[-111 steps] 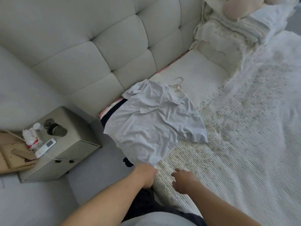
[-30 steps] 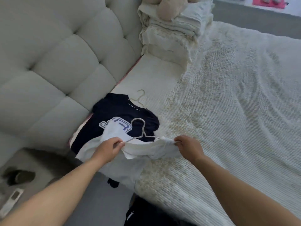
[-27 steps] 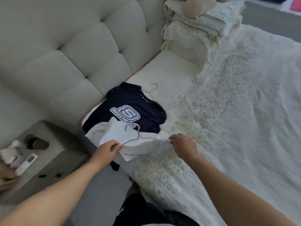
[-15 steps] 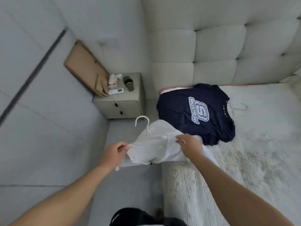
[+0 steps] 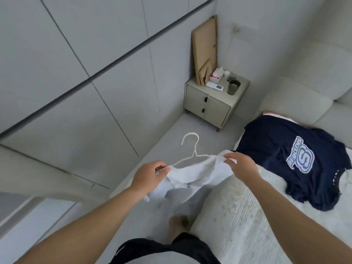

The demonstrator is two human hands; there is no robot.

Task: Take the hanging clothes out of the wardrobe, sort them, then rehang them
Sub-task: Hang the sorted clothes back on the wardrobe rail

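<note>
I hold a white T-shirt (image 5: pixel 192 178) on a white hanger (image 5: pixel 192 147) in the air beside the bed. My left hand (image 5: pixel 148 176) grips its left shoulder and my right hand (image 5: pixel 242 164) grips its right shoulder. The hanger's hook sticks up between my hands. The shirt's lower part hangs down bunched. A navy T-shirt (image 5: pixel 297 164) with a pale blue logo lies flat on the bed (image 5: pixel 257 225) to the right. Closed grey wardrobe doors (image 5: pixel 85 88) fill the left side.
A beige two-drawer nightstand (image 5: pixel 211 103) stands in the corner, carrying a dark cup (image 5: pixel 233 87), a remote, a tissue pack and a leaning cardboard panel (image 5: pixel 204 48). The padded headboard (image 5: pixel 304 77) rises at right. Grey floor runs between wardrobe and bed; my bare foot (image 5: pixel 177 228) stands there.
I lifted the white shirt off the bed, uncovering the navy one, and turned left toward the wardrobe. Both hands kept their grip on the shoulders.
</note>
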